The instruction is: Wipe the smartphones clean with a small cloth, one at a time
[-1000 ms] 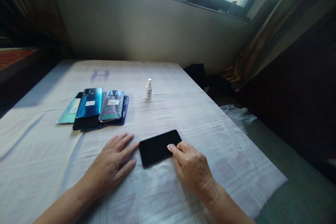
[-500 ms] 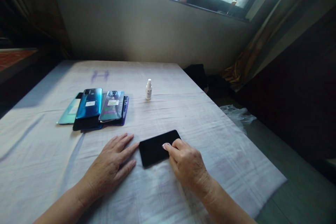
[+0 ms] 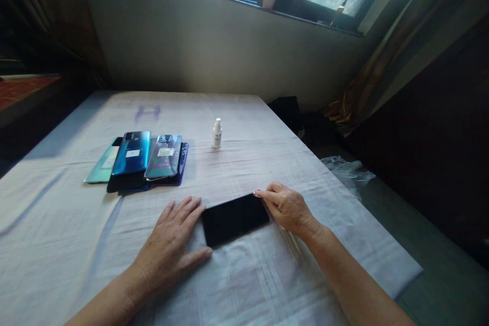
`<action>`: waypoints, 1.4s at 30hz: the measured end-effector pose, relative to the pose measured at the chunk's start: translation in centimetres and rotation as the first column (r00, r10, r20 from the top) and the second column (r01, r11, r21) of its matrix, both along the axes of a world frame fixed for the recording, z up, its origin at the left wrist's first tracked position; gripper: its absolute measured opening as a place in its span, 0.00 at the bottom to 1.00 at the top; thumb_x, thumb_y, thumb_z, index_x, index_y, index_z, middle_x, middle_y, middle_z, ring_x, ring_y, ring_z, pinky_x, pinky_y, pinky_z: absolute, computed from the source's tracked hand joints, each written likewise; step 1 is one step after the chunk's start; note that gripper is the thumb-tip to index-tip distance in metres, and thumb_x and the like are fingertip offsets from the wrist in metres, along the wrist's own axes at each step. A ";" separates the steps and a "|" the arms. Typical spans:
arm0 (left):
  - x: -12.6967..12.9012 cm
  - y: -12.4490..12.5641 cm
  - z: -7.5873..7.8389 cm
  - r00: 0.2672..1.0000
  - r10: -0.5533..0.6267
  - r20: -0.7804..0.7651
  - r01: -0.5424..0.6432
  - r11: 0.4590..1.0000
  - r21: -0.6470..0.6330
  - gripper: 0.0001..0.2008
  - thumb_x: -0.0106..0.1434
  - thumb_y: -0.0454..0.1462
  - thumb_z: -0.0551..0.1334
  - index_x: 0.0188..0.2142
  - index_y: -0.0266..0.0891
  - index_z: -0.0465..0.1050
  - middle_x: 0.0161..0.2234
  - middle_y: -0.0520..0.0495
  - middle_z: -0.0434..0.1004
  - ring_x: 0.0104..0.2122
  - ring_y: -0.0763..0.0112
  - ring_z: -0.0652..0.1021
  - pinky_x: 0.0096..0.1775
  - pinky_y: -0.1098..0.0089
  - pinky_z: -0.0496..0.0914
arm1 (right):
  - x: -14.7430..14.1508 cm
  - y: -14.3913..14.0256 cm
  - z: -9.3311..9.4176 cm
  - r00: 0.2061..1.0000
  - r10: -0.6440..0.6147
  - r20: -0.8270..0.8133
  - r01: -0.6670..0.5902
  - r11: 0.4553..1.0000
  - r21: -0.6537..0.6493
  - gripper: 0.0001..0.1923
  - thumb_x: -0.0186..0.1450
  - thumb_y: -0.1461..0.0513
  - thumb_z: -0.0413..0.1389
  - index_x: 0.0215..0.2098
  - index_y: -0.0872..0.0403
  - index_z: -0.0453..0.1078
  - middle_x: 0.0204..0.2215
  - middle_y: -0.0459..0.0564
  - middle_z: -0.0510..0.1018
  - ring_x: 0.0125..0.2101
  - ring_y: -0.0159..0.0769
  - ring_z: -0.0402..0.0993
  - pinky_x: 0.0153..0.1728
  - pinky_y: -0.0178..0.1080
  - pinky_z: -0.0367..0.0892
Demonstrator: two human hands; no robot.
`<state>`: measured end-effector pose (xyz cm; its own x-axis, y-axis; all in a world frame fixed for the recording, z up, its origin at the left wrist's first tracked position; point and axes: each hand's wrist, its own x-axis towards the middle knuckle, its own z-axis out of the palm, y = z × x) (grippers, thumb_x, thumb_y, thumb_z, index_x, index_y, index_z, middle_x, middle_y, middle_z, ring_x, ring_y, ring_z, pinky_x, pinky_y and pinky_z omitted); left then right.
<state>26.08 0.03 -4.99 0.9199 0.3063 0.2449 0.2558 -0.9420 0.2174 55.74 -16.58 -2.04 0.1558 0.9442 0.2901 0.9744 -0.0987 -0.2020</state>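
Observation:
A black smartphone lies flat on the cloth-covered table, its dark glossy face up and slightly tilted to my view. My left hand rests open at its left end, fingers stretched out, with the index fingertip and thumb at the phone's corners. At the upper right corner of the phone, my right hand is closed in a pinch. Something small and whitish-pink shows at its fingertips, too small to name. Thin pale sticks lie on the cloth just below that hand, partly hidden by it.
Several phones lie stacked back side up at the left, some with white labels. A small white bottle stands upright beyond the black phone. The table's right edge drops to the floor, where clear plastic lies.
My right hand has moved right and away from me, from the middle of the screen to the phone's upper right corner. My left thumb has spread to the phone's lower corner.

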 end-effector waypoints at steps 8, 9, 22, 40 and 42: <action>0.0 -0.2 0.0 0.999 0.018 0.028 -0.018 1.000 -0.003 0.35 0.63 0.54 0.63 0.66 0.44 0.61 0.66 0.39 0.65 0.65 0.48 0.66 0.65 0.45 0.55 | -0.9 -2.8 0.2 0.996 0.083 0.019 -0.084 0.995 0.063 0.16 0.69 0.68 0.53 0.49 0.49 0.78 0.31 0.47 0.76 0.30 0.30 0.73 0.32 0.30 0.66; 0.0 -0.2 0.0 0.999 0.019 0.034 -0.019 1.000 0.001 0.35 0.64 0.54 0.63 0.66 0.45 0.61 0.66 0.39 0.65 0.65 0.47 0.66 0.65 0.45 0.56 | -1.0 -2.9 0.3 0.996 0.085 0.027 -0.087 0.994 0.061 0.16 0.70 0.68 0.53 0.49 0.49 0.78 0.31 0.47 0.76 0.30 0.30 0.73 0.32 0.31 0.66; 0.0 -0.2 -0.2 0.999 0.017 0.051 -0.018 1.000 0.008 0.35 0.64 0.53 0.63 0.66 0.44 0.61 0.66 0.39 0.65 0.65 0.47 0.66 0.65 0.44 0.56 | -1.0 -0.8 0.0 0.999 0.031 0.026 -0.032 0.998 0.058 0.16 0.69 0.68 0.54 0.49 0.49 0.78 0.32 0.46 0.77 0.31 0.30 0.74 0.32 0.30 0.66; -0.1 -0.2 -0.3 0.997 0.005 0.078 -0.003 1.000 -0.027 0.33 0.61 0.54 0.66 0.59 0.43 0.65 0.65 0.37 0.66 0.65 0.47 0.65 0.65 0.44 0.55 | -4.8 -5.4 -0.1 0.997 -0.005 0.081 -0.007 0.990 0.142 0.18 0.70 0.70 0.48 0.51 0.55 0.76 0.31 0.50 0.76 0.31 0.34 0.74 0.32 0.33 0.69; -0.1 -0.2 -0.1 0.997 0.005 0.072 -0.003 0.999 -0.032 0.32 0.60 0.53 0.67 0.58 0.43 0.65 0.64 0.37 0.67 0.64 0.47 0.66 0.65 0.44 0.56 | -5.7 -5.1 -0.1 0.996 0.017 0.087 -0.029 0.990 0.142 0.18 0.71 0.70 0.48 0.51 0.56 0.76 0.31 0.50 0.76 0.31 0.34 0.74 0.33 0.32 0.70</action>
<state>25.95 -0.14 -5.07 0.8988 0.3190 0.3008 0.2423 -0.9332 0.2656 50.02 -21.72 -2.13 0.1036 0.8953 0.4332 0.9903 -0.0524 -0.1286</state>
